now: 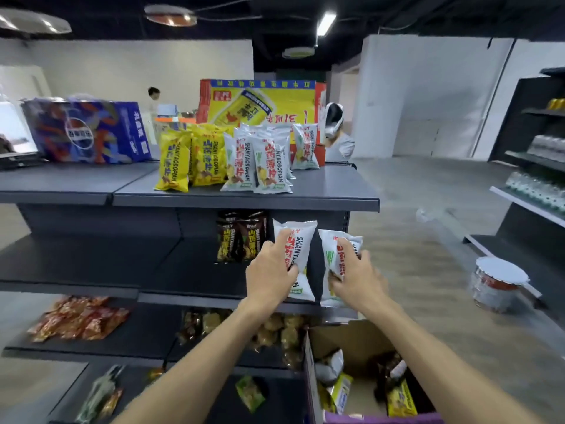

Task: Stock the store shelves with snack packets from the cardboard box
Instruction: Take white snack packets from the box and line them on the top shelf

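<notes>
Nearby, brown packets (238, 240) stand beside white packets (302, 240).

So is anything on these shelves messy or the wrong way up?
Yes. The big yellow carton at the back of the top shelf is upside down: its print reads inverted. A green packet lies alone, tilted, on the lowest shelf.

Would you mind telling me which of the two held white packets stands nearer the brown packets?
The white packet in the left hand, right beside the brown packets; the other packet, in the right hand, sits further right.
</notes>
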`<state>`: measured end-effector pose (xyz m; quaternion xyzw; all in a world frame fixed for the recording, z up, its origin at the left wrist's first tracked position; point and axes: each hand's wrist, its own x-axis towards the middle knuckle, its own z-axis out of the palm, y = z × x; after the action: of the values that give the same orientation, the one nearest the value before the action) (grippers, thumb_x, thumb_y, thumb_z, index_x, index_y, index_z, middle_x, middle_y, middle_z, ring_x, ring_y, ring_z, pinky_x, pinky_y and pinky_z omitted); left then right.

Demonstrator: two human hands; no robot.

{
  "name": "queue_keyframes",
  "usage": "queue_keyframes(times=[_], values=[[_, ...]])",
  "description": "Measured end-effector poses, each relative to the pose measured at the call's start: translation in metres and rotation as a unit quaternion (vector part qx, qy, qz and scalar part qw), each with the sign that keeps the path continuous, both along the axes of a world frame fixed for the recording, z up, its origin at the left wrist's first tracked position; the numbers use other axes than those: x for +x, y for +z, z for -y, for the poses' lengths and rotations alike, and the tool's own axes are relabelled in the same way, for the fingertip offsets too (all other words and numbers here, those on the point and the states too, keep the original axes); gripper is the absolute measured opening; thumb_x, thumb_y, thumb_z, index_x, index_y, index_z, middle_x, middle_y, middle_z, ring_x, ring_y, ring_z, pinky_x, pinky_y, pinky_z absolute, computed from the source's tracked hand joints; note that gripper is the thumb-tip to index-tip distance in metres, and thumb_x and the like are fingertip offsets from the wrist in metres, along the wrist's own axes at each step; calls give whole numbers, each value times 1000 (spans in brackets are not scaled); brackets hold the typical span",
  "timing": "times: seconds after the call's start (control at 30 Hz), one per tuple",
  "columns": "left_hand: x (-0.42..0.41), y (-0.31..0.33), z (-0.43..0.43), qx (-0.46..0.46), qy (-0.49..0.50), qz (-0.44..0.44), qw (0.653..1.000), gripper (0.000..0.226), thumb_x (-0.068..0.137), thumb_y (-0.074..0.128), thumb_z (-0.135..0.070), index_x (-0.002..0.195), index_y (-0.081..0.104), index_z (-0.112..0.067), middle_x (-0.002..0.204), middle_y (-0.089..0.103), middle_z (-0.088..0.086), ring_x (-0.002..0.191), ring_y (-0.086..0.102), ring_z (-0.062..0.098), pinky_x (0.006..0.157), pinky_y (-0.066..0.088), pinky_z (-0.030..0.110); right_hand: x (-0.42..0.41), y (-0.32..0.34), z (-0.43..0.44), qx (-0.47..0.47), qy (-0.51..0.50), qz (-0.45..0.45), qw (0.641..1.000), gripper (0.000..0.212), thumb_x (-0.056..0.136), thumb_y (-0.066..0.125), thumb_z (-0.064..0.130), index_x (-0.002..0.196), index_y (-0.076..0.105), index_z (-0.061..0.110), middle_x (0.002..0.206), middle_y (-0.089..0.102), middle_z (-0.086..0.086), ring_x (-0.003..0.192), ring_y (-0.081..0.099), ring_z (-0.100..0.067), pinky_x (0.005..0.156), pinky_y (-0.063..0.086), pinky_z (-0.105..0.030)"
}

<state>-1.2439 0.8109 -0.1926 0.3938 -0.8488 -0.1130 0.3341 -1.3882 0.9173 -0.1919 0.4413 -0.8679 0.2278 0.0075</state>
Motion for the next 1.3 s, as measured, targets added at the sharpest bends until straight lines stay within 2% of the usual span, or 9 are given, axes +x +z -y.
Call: queue_keyframes(times=[0.17,0.3,0.43,0.53,0.7,0.83,1.03,1.13,1.3], values=[[-17,83,21,-81,-2,-40,996,59,85,66,-32,134,34,-34,96,60,3,81,62,27,64,54,40,-20,78,25,-54,4,-54,997,69,89,59,43,146,21,38,120,46,-11,103,57,-38,84,48,-43],[-47,134,44,-83,-17,-83,993,55,85,68,-26,131,38,-29,81,58,3,72,60,26,63,57,43,-46,123,48,-78,0,-48,996,69,87,62,45,143,22,40,118,45,-11,104,57,-40,88,50,-48],[-85,160,77,-88,-16,-94,992,52,85,67,-22,129,40,-26,88,61,7,76,60,25,63,52,37,-75,151,74,-68,-23,-67,995,70,87,63,45,143,22,39,119,45,-11,105,57,-40,87,48,-47],[-119,167,103,-84,-21,-86,992,49,88,65,-20,130,40,-24,89,60,8,75,60,25,59,46,34,-98,160,93,-71,-31,-74,994,70,87,63,46,143,22,37,120,46,-12,105,57,-39,88,50,-47],[-175,170,143,-74,-26,-62,995,51,89,62,-10,131,38,-27,102,59,14,73,62,26,62,55,37,-137,159,119,-66,-50,-80,993,70,89,60,47,146,22,37,122,46,-12,109,56,-37,87,48,-44],[-205,169,170,-62,4,-39,997,51,88,51,3,131,41,-24,119,55,22,82,63,33,61,47,35,-165,156,134,-56,-54,-83,993,71,89,62,44,147,21,37,122,46,-11,108,56,-36,85,48,-43],[-241,167,192,-75,60,-8,995,62,89,45,10,142,39,-21,136,44,24,112,58,38,87,51,42,-198,152,156,-59,-21,-65,996,72,89,63,43,146,20,39,112,43,-7,103,57,-35,84,50,-42],[-254,167,201,-65,76,-3,995,61,89,46,11,141,40,-21,149,31,26,117,56,37,89,50,40,-213,153,166,-68,1,-66,995,70,89,62,43,145,20,40,110,43,-6,102,58,-34,85,50,-42],[-270,162,219,-45,109,4,993,50,94,45,3,138,41,-19,140,43,21,118,56,36,87,50,42,-235,150,176,-72,32,-73,994,70,90,59,46,146,18,42,115,45,-6,103,58,-33,85,51,-41]])
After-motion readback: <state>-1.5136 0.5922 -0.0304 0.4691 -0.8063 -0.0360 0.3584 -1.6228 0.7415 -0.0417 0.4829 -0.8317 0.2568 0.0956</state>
